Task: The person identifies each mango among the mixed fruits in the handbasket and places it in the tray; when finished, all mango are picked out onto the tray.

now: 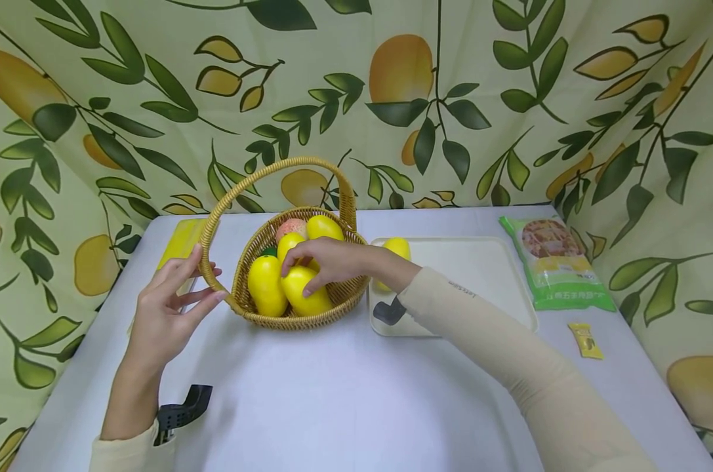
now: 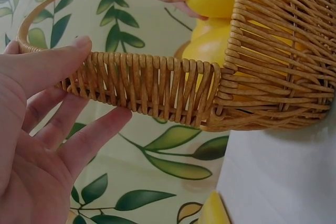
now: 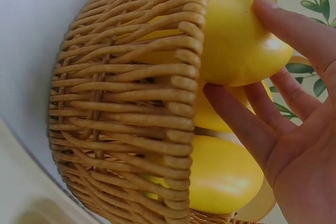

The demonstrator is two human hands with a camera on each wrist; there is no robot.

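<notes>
A wicker basket (image 1: pixel 309 321) with a tall arched handle (image 1: pixel 291 162) stands on the table, holding several yellow mangoes (image 1: pixel 266 286), a pinkish round fruit (image 1: pixel 291 227) and something dark green, mostly hidden. My left hand (image 1: pixel 170 301) holds the left base of the handle, thumb on one side and fingers on the other, as the left wrist view shows. Inside the basket, my right hand (image 1: pixel 329 262) grips the front yellow mango (image 3: pixel 236 40) from above, its fingers and thumb around the sides. The mango is still within the rim.
A white tray (image 1: pixel 480 288) lies right of the basket, with another yellow mango (image 1: pixel 397 248) on it, partly behind my right forearm. Farther right are a green food bag (image 1: pixel 559 262) and a small yellow packet (image 1: pixel 585 340). A yellow flat item (image 1: pixel 182 241) lies behind my left hand.
</notes>
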